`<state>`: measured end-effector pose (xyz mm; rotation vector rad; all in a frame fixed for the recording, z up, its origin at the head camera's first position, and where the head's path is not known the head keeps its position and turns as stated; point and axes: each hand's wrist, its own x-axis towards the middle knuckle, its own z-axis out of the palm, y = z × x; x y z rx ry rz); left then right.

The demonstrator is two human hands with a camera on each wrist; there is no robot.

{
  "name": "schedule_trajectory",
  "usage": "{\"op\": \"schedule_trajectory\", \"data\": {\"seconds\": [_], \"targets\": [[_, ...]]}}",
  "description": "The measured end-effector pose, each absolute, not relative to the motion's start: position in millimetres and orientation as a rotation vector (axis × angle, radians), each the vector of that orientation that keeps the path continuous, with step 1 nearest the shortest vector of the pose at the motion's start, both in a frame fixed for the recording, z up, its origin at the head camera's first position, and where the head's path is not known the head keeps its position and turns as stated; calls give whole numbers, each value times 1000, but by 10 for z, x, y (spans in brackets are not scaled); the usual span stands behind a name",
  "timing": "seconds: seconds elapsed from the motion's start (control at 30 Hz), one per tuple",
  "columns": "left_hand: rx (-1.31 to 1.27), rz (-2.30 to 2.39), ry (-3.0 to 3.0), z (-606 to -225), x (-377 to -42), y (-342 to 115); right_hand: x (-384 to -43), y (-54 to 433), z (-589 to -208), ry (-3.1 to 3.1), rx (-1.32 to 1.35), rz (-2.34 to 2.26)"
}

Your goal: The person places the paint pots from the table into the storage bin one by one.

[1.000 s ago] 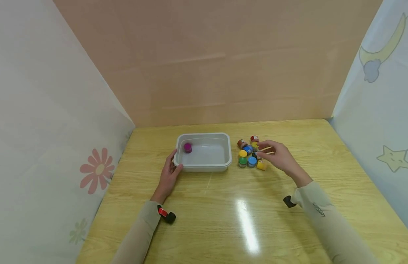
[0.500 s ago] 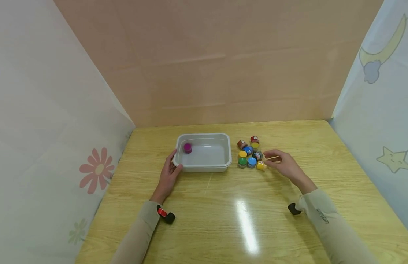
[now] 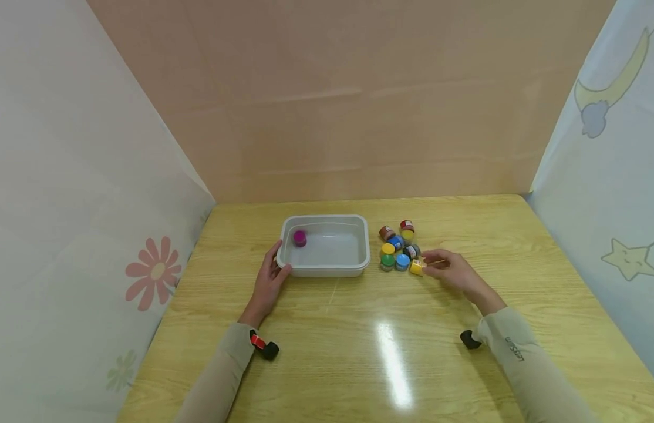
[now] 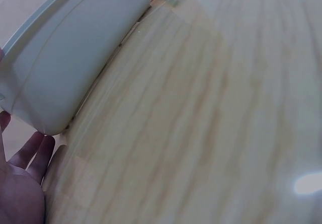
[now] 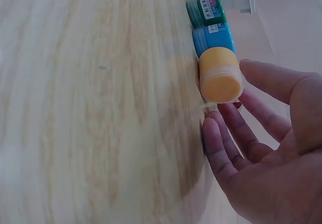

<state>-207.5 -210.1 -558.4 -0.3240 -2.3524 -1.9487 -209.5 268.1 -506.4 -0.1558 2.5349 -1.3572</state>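
left hand (image 3: 269, 283) holds tray (image 3: 323, 272) — right (image 3: 454, 272) beside yellow jar (image 5: 220, 75)

Shown in head view: arms outstretched fwd from lower edge, well apart. L forearm (image 3: 213, 376), long-sleeved, angled up & inward; L hand (image 3: 265, 291) in line w/ it, in holding pose, thumb apart from fingers. R forearm (image 3: 535, 373), likewise sleeved, slanted inward, R hand (image 3: 454, 273) ditto. Visible in R wrist view: thumb (image 5: 271, 80) opp. R fingers (image 5: 215, 146), all slightly bent, w/ gap btwn tips.
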Motion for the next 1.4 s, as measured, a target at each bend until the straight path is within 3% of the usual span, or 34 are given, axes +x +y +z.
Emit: {"op": "schedule_trajectory", "data": {"seconds": [0.53, 0.83, 1.4], "targets": [[-324, -2002, -2352, -5568, -2075, -2100, -2092, 2663, -5113, 2569, -201, -1325], [-330, -2032, -2366, -5337, -1972, -2065, -2084, 2691, -5115, 2589, -138, -1312], [-318, -1988, -2346, -5563, -2084, -2101, -2076, 2709, -4891, 2396, -109, -1614]]}}
